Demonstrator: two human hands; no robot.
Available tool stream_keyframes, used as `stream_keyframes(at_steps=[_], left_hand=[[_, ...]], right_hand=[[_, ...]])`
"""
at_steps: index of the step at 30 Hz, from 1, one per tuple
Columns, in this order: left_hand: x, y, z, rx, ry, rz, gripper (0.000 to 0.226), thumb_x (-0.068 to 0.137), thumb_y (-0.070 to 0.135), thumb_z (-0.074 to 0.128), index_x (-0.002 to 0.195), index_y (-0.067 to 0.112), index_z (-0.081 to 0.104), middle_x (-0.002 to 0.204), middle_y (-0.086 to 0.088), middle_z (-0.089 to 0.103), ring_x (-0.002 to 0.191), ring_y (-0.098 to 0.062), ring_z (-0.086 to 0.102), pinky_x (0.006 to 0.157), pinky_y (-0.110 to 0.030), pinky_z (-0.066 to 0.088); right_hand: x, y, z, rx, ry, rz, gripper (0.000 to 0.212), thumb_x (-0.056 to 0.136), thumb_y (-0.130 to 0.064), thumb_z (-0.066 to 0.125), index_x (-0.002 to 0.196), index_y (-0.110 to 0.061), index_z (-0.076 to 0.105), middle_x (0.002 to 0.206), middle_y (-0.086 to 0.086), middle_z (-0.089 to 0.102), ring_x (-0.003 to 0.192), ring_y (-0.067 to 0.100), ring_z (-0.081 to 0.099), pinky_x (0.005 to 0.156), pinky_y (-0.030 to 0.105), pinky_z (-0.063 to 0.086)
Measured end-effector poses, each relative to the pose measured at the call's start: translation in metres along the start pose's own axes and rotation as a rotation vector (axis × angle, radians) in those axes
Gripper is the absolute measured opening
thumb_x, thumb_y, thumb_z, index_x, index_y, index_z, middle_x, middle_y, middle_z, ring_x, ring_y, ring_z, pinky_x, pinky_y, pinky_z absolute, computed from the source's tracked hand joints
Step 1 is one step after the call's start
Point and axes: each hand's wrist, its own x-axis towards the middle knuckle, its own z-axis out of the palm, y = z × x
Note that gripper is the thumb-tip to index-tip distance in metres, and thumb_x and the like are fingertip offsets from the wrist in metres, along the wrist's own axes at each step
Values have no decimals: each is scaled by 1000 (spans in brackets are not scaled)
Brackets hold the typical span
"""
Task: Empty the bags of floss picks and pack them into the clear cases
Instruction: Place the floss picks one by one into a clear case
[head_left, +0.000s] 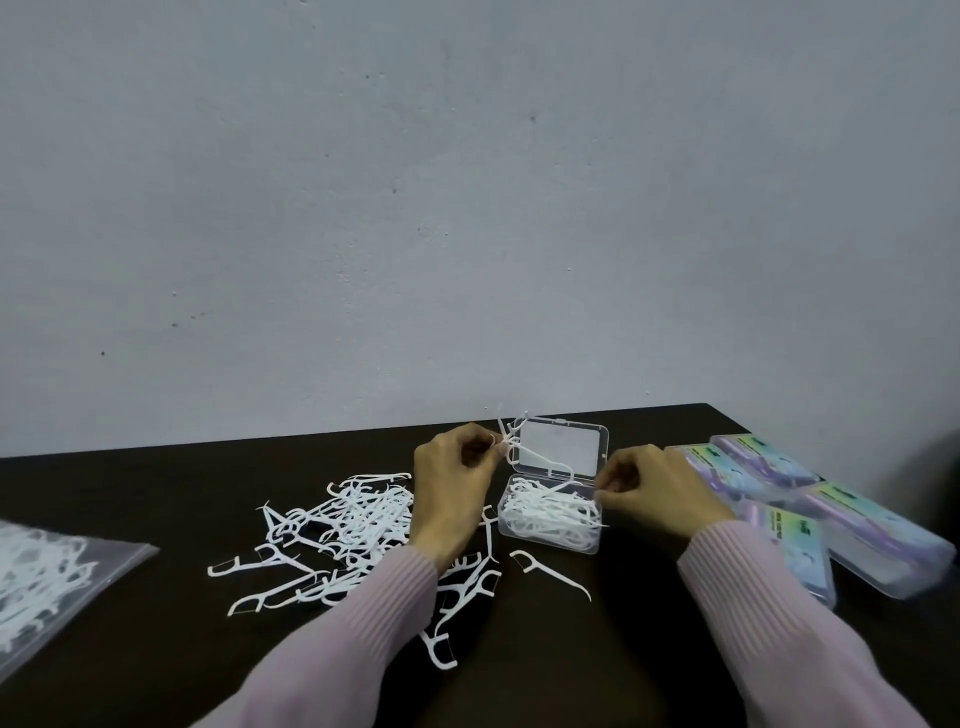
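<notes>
At far left a bag (49, 577) of floss picks lies unopened on the dark table (597, 654). Right of it sprawls the loose pile (343, 535). The left hand (454, 488) pinches a few picks (511, 441) beside the raised lid. The open case (550, 512) looks nearly full. The right hand (657, 493) curls at its right edge, seemingly steadying it; the grip cannot be told. Laying picks parallel should help the lid shut. Packed cases (810, 499) stack at right.
</notes>
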Motion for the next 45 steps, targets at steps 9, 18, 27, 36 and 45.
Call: stream_keyframes(at_steps=[9, 18, 27, 36, 45], left_hand=[[3, -1, -8, -21, 10, 8, 11, 81, 24, 72, 84, 14, 73, 77, 7, 71, 70, -5, 66, 63, -19, 55], [5, -1, -11, -46, 46, -29, 11, 81, 20, 72, 85, 10, 72, 77, 3, 70, 73, -7, 66, 59, -13, 52], [5, -2, -12, -30, 43, -28, 10, 81, 22, 72, 83, 12, 72, 77, 3, 70, 73, -6, 66, 60, -11, 51], [7, 4, -15, -71, 25, -35, 10, 81, 20, 72, 85, 11, 72, 77, 2, 70, 73, -8, 66, 58, -13, 51], [5, 17, -10, -46, -160, -54, 7, 82, 17, 72, 85, 10, 72, 80, 0, 71, 74, -8, 66, 59, -11, 51]], right_hand=[[-1, -2, -6, 312, -1, 34, 10, 82, -9, 67, 81, -19, 64, 71, -4, 66, 67, 5, 62, 59, 12, 43], [-2, -12, 15, 106, 147, -60, 9, 81, -23, 70, 80, -28, 63, 80, -9, 64, 76, 2, 58, 73, 23, 53], [-1, -17, 20, 8, 82, -130, 4, 86, -32, 62, 90, -31, 63, 88, -12, 63, 90, 9, 60, 94, 41, 47], [0, -8, 14, 284, 169, -29, 16, 80, -23, 70, 73, -34, 61, 81, -10, 67, 83, 6, 62, 80, 28, 52], [-2, -11, 1, 80, -47, -48, 16, 78, -30, 73, 71, -30, 57, 75, -9, 61, 76, 5, 57, 73, 20, 48]])
